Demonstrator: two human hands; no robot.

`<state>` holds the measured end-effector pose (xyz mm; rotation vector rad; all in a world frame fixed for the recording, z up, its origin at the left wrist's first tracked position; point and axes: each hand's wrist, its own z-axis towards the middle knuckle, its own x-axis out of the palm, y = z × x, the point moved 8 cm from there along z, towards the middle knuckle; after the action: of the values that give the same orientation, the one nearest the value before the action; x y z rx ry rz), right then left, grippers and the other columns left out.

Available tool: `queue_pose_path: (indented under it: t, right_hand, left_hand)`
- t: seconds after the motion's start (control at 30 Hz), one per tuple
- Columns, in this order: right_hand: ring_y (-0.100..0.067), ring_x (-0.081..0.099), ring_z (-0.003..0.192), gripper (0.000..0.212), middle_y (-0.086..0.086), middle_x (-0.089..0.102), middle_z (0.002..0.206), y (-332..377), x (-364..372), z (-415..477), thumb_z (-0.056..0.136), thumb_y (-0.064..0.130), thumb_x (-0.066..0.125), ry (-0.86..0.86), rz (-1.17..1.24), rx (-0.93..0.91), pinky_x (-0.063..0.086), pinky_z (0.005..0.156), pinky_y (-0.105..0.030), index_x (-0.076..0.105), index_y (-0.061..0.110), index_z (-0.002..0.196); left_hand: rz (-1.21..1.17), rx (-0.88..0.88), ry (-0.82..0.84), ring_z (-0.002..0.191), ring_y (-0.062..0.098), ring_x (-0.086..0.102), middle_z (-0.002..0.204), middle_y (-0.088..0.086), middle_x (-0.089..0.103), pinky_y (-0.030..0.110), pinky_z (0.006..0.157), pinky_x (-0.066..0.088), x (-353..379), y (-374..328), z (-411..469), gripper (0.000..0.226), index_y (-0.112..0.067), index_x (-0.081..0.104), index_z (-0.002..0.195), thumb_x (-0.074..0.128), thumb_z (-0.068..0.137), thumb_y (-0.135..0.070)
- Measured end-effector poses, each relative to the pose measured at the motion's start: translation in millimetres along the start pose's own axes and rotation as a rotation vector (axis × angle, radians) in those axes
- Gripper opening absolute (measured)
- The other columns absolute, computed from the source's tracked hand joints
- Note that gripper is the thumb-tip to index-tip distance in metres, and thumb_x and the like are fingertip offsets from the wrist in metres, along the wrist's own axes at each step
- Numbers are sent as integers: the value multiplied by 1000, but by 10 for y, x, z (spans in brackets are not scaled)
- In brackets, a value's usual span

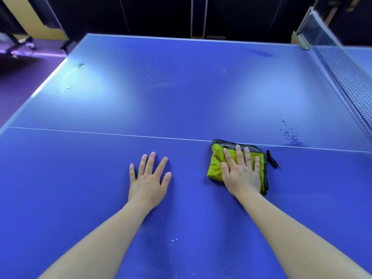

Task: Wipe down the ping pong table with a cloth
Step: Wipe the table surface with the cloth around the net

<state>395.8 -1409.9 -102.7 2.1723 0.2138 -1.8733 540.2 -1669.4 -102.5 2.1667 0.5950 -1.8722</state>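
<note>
The right hand (240,170) lies flat on a folded yellow-green cloth (216,165), its fingers straight and slightly spread, the palm covering most of the fabric. The cloth has a dark grey edge showing along its far and right sides, and a small dark loop (272,160) sticks out on the right; how many layers are folded under the hand cannot be told. It sits on the blue ping pong table (181,93), just on the near side of the white centre line (100,133). The left hand (149,178) rests palm-down on the bare table well to the left of the cloth, fingers fanned apart. Droplets (290,135) speckle the surface beyond the line near the net (348,85), which is cut off at the right edge, and more wet marks (66,85) glint by the far left edge
</note>
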Motion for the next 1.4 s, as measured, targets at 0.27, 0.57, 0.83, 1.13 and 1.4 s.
queue_pose_path:
  t: [0.27, 0.57, 0.83, 1.13, 1.4]
  right_hand:
    - [-20, -13, 154, 59, 6, -6, 168, -5, 31, -9, 99, 60, 10, 21, -32, 17, -9, 122, -52, 1, 48, 156]
    - [-21, -16, 153, 59, 6, -7, 168, -23, 9, 39, 99, 61, 12, 49, 12, -20, -13, 121, -53, 2, 49, 156]
    - [-16, -16, 153, 57, 11, -6, 168, -93, -16, 246, 100, 60, 19, 91, -8, -52, -13, 122, -49, 5, 54, 154]
    - [-25, -23, 152, 70, 0, -9, 168, 297, -61, 163, 91, 78, 17, 102, 167, 187, -17, 115, -62, 20, 46, 153]
    - [-26, -21, 152, 70, 2, -13, 168, -174, -25, 141, 85, 85, 9, 66, 71, 237, -15, 116, -64, 4, 60, 151]
  left_hand:
    - [28, 7, -20, 154, 18, -16, 169, -6, -9, 55, 123, -7, 35, 23, -51, 63, -44, -1, 158, 7, 99, -64]
    - [22, -4, -60, 155, 16, -8, 169, -7, -1, 54, 123, -3, 19, 30, -28, 65, -45, 10, 159, 11, 98, -66]
    - [22, -1, -31, 154, 16, -15, 169, -7, -8, 54, 123, -7, 8, 7, -5, 66, -45, 1, 158, 5, 96, -67]
    - [-5, 26, -1, 153, 17, -20, 168, -6, -11, 55, 122, -9, 5, 58, -38, 64, -45, -4, 157, 7, 98, -66]
    - [-1, 27, -9, 153, 15, -18, 169, -7, -8, 54, 123, -7, 39, 58, -40, 63, -46, -1, 158, 9, 98, -66]
